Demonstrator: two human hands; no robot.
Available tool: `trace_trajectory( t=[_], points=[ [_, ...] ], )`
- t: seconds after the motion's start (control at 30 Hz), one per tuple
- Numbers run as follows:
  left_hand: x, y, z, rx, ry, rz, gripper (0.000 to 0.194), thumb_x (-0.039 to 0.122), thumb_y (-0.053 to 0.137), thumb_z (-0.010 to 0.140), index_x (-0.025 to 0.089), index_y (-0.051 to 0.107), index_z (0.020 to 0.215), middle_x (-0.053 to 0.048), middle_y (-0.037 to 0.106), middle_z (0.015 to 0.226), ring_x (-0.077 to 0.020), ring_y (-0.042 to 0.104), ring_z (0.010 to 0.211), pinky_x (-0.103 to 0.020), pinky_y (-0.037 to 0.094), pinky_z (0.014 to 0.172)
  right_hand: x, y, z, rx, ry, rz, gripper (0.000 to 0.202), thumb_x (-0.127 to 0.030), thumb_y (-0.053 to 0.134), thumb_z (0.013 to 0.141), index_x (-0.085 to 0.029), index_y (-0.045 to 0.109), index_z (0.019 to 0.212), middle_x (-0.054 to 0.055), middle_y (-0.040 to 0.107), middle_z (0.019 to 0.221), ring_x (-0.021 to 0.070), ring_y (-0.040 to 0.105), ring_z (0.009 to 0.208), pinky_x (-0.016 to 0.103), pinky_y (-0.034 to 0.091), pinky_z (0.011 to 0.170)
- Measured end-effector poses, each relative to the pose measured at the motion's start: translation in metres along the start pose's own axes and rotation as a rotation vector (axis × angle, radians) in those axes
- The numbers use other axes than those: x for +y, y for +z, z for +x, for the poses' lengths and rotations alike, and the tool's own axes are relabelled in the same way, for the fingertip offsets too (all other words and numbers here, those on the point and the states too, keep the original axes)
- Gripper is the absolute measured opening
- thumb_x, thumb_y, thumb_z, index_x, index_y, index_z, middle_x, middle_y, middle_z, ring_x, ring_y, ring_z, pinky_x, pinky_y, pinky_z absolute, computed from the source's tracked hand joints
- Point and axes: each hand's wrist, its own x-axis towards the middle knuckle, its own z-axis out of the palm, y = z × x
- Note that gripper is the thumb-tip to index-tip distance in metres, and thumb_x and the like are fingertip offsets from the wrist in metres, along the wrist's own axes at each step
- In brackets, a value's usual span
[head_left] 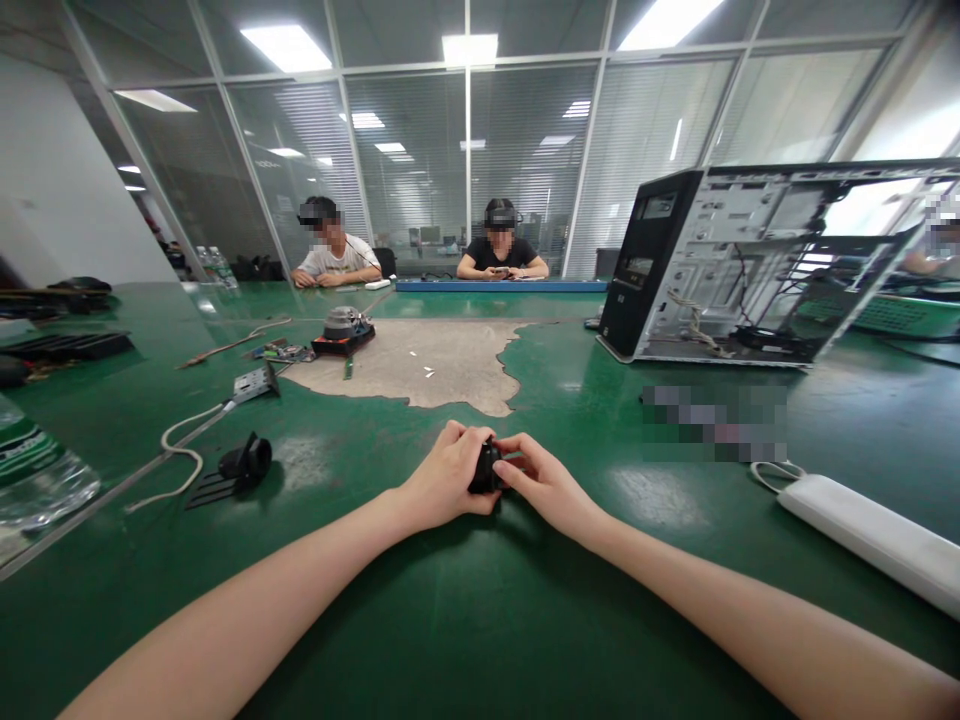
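Note:
A small black part (486, 470) is held between both hands just above the green table (480, 620), near the middle of the view. My left hand (452, 472) wraps round its left side, with the thumb below and the fingers on top. From the right, my right hand (538, 480) pinches the part with thumb and fingertips. Much of the part is hidden by the fingers. To the left lies a black plastic piece with a round opening (244, 462).
An open computer case (720, 270) stands at the right, behind a white power strip (870, 530). A water bottle (37, 470) lies at the left. Farther back are a red-and-black part with a metal top (343, 330) and two seated people.

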Motion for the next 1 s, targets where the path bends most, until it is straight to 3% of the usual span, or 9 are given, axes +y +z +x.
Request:
trace_trajectory(
  t=[0.3, 0.47, 0.83, 1.0],
  points=[
    [0.0019, -0.0015, -0.0014, -0.003, -0.005, -0.008, 0.056, 0.03, 0.062, 0.061, 0.017, 0.036, 0.109, -0.007, 0.049, 0.099, -0.0229, 0.037, 0.088, -0.038, 0.039, 0.078, -0.0019, 0.002, -0.0027, 0.021, -0.052, 0.055, 0.017, -0.031, 0.053, 0.076, -0.02, 0.047, 0.088, 0.001, 0.055, 0.088, 0.0155, 0.056, 0.086, 0.03, 0.049, 0.071],
    [0.0053, -0.0036, -0.0018, 0.002, -0.012, 0.006, 0.057, 0.03, 0.062, 0.061, 0.015, 0.036, 0.11, -0.008, 0.049, 0.097, -0.0234, 0.038, 0.088, -0.038, 0.039, 0.078, 0.0024, 0.0016, -0.0016, 0.024, -0.041, -0.003, 0.024, -0.029, 0.052, 0.077, -0.02, 0.047, 0.098, 0.005, 0.054, 0.098, 0.0161, 0.055, 0.089, 0.031, 0.049, 0.072],
    [0.0081, -0.0036, -0.0033, 0.01, -0.015, 0.017, 0.058, 0.028, 0.062, 0.06, 0.014, 0.037, 0.111, -0.008, 0.049, 0.101, -0.023, 0.039, 0.089, -0.039, 0.039, 0.079, -0.0016, 0.0036, -0.0063, 0.033, -0.123, -0.023, 0.016, -0.029, 0.049, 0.079, -0.02, 0.047, 0.092, 0.001, 0.055, 0.087, 0.015, 0.057, 0.085, 0.029, 0.049, 0.07],
    [0.0089, -0.0036, -0.0027, 0.011, -0.018, 0.02, 0.055, 0.028, 0.061, 0.061, 0.014, 0.038, 0.109, -0.008, 0.05, 0.098, -0.0228, 0.039, 0.087, -0.038, 0.039, 0.078, 0.0021, 0.0031, -0.0049, 0.043, -0.117, -0.057, 0.021, -0.027, 0.048, 0.079, -0.02, 0.046, 0.098, 0.004, 0.054, 0.097, 0.0158, 0.056, 0.088, 0.03, 0.05, 0.07]
  ],
)
